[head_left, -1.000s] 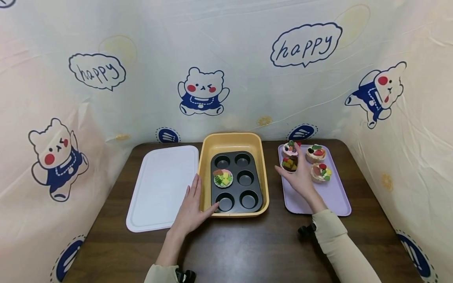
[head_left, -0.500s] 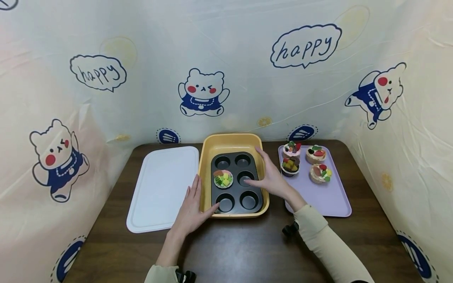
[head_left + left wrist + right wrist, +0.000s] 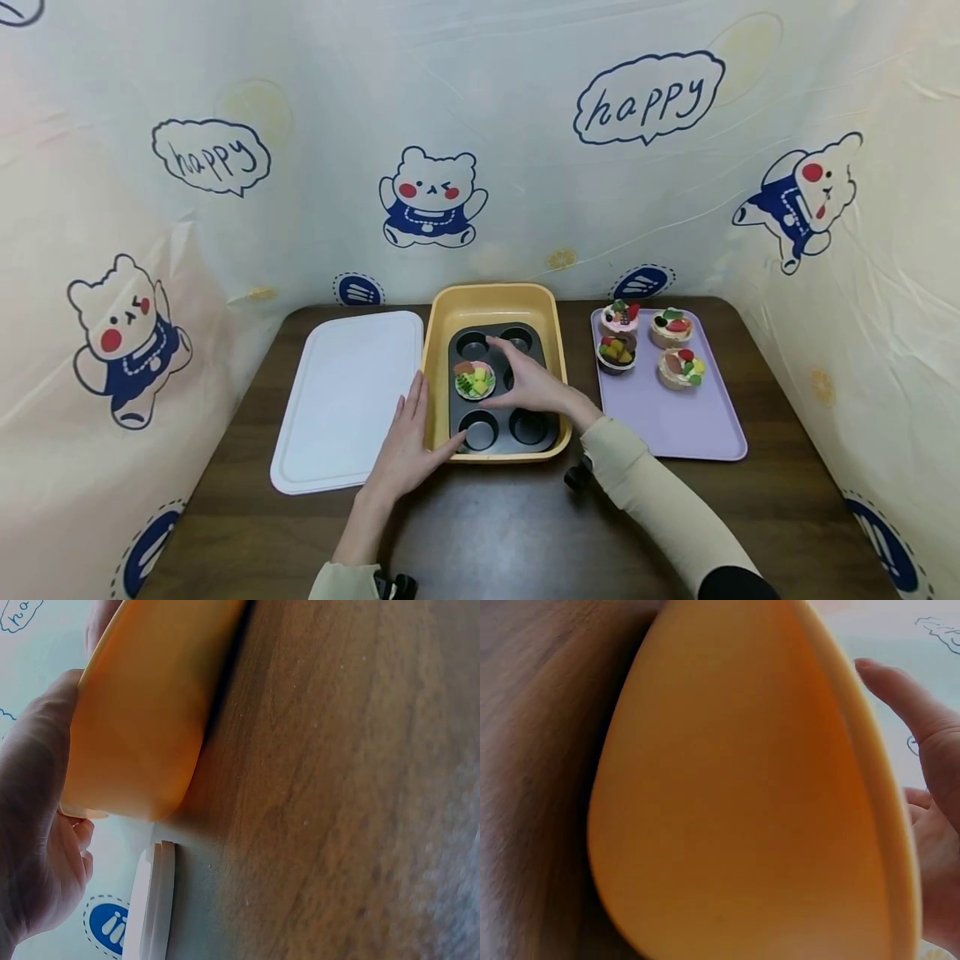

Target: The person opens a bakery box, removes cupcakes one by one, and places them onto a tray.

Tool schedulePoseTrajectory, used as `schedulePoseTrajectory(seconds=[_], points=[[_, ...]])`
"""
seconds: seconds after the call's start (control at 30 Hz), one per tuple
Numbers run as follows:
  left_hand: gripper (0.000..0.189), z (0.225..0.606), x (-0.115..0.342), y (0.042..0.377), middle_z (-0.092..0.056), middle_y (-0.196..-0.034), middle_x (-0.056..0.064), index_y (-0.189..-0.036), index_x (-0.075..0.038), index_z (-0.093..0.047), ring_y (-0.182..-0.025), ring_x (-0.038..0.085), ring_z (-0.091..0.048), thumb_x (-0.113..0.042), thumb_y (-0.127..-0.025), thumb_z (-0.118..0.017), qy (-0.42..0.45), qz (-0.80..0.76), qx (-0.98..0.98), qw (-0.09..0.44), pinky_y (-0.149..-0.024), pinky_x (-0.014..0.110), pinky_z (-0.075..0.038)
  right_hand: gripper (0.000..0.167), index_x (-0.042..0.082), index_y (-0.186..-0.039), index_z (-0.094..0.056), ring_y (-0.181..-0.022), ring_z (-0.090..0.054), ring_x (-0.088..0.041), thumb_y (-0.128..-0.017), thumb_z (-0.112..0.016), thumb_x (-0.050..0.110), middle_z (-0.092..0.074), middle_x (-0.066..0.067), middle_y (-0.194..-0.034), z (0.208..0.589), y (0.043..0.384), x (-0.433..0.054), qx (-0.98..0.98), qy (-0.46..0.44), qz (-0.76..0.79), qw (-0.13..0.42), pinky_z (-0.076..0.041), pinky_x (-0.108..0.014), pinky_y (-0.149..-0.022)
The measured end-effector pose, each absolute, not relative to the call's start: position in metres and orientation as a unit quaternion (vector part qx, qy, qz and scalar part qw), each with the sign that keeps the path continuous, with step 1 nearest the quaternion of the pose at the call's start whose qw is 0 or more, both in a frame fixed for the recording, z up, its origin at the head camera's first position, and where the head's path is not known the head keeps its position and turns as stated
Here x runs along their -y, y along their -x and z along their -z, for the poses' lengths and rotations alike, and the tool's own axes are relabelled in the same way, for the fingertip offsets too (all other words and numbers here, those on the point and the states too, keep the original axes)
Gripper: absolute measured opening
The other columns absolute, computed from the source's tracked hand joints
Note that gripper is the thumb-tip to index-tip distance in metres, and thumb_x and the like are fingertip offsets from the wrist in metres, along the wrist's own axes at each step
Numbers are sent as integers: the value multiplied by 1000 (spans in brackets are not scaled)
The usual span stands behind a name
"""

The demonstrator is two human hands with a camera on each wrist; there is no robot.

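Observation:
In the head view, a dark muffin tin [image 3: 501, 429] lies in a yellow tray [image 3: 495, 302]. One toy cupcake [image 3: 474, 382], topped with green and yellow pieces, sits in the tin's middle left cup. My right hand [image 3: 536, 385] reaches over the tin from the right, its thumb and fingers spread apart at the cupcake's right side; contact cannot be told. Straight fingers of my left hand [image 3: 405, 442] rest along the yellow tray's left side, the thumb over the front left corner. The left wrist view shows this hand [image 3: 37, 802] against the tray's wall [image 3: 142, 727].
A lilac tray [image 3: 667, 425] on the right bears several toy cupcakes, including a dark one [image 3: 617, 354] and a pale one [image 3: 681, 369]. To the left lies a white board [image 3: 348, 400]. A printed curtain [image 3: 300, 208] encloses the wooden table [image 3: 510, 525].
My right hand has moved left from above the cupcakes on the lilac tray to the cupcake in the muffin tin, carrying nothing. My left hand has stayed in place.

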State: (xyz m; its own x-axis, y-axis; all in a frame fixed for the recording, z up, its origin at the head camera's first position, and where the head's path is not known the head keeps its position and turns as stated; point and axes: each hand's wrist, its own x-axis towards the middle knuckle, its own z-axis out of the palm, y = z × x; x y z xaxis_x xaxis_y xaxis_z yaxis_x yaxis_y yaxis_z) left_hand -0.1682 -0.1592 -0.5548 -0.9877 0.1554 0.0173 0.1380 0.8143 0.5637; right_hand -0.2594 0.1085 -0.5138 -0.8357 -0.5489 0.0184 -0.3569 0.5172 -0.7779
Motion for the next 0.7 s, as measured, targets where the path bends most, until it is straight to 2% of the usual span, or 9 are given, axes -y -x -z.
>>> schedulePoseTrajectory(seconds=[0.13, 0.3, 0.5, 0.7], points=[[123, 555, 158, 168, 1, -189, 4, -178, -13, -6, -172, 40, -20, -72, -93, -71, -79, -294, -952, 11, -141, 59, -15, 112, 12, -175, -24, -164, -40, -41, -90, -92, 37, -33, -16, -181, 516, 265, -98, -860, 259, 419, 135, -37, -64, -133], [122, 556, 157, 168, -2, -189, 6, -178, -12, -7, -172, 40, -21, -72, -93, -71, -81, -295, -952, 4, -141, 60, -15, 111, 9, -173, -27, -155, -51, -39, -88, -93, 36, -42, -21, -174, 526, 271, -84, -854, 252, 433, 140, -42, -63, -130], [122, 555, 158, 168, 0, -189, 5, -178, -12, -7, -172, 41, -21, -73, -93, -70, -82, -296, -952, 6, -141, 61, -15, 109, 7, -171, -33, -143, -62, -35, -87, -94, 38, -55, -21, -163, 537, 272, -78, -849, 251, 448, 127, -49, -60, -124], [122, 556, 158, 169, -1, -189, 5, -178, -12, -7, -172, 41, -20, -72, -94, -71, -80, -293, -953, 10, -141, 59, -16, 105, 13, -168, -40, -142, -63, -31, -86, -91, 54, -58, -15, -162, 566, 277, -79, -869, 254, 417, 88, -54, -56, -119]])
